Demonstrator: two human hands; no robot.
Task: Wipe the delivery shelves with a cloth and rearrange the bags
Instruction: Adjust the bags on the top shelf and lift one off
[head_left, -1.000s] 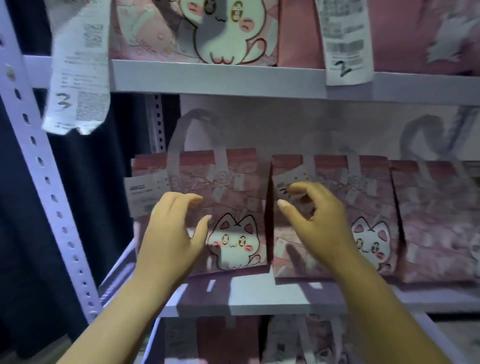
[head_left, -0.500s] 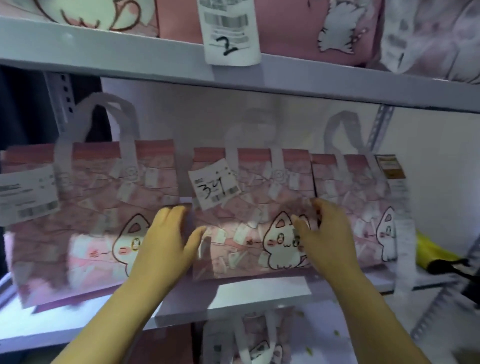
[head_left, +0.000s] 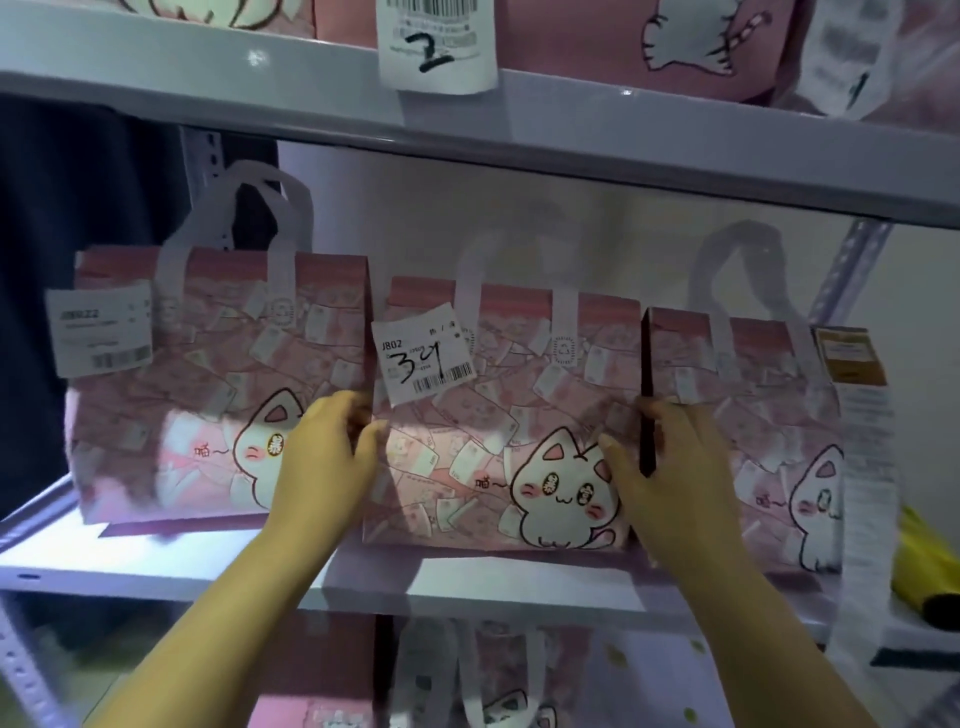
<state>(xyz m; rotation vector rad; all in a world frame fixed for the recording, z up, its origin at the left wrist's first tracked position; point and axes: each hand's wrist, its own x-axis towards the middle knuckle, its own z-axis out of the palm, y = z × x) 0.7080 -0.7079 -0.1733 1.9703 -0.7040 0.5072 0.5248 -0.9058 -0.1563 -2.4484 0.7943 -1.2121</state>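
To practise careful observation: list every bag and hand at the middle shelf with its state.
Left bag: upright on the shelf.
Middle bag: upright, held at both side edges.
Right bag: upright, receipt hanging down its front.
Left hand: grips the middle bag's left edge.
Right hand: grips the middle bag's right edge.

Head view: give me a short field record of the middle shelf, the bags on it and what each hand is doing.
shelf: middle shelf, three pink cat-print bags standing in a row
middle bag: carries a label handwritten 34
left hand: grips the middle bag's left edge
right hand: grips its right edge
left bag: untouched
right bag: long receipt hangs at its right side
cloth: none in view
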